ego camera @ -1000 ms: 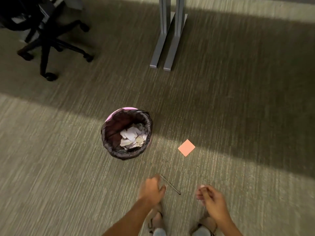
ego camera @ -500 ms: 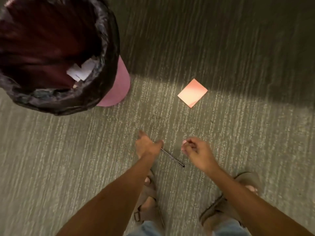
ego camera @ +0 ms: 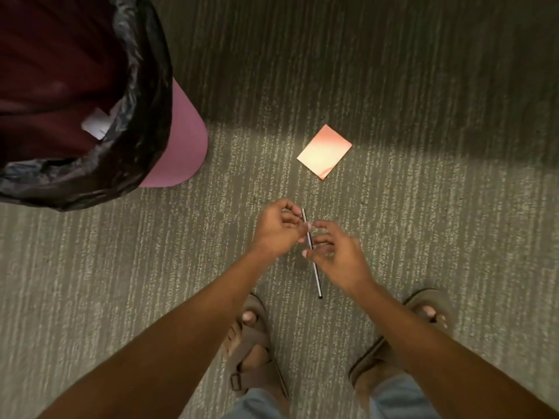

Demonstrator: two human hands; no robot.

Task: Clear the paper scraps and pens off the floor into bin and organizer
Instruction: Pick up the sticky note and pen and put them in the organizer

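Left hand pinches the upper part of a thin dark pen, held above the carpeted floor. Right hand curls its fingers around the pen's middle. Orange sticky note lies on the floor just beyond. Pink bin with black liner stands to the left, paper scraps inside.

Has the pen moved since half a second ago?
Yes. The pen now points with its top end toward the orange note on the carpet, turned from its earlier slant, with the left hand and right hand on it.
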